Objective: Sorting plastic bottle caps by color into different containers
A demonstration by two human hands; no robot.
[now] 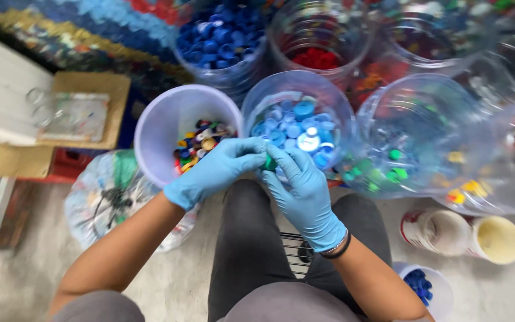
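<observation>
Both hands wear blue gloves and meet above my knees. My left hand and my right hand pinch a small green bottle cap between their fingertips. Just beyond them stands a white bucket with mixed-colour caps at its bottom. Beside it, a clear jar holds light blue caps.
More clear jars stand behind: dark blue caps, red caps, and green caps. A clear plastic bag lies at the left, near a cardboard tray. White tubs and a small cup of blue caps sit at the right.
</observation>
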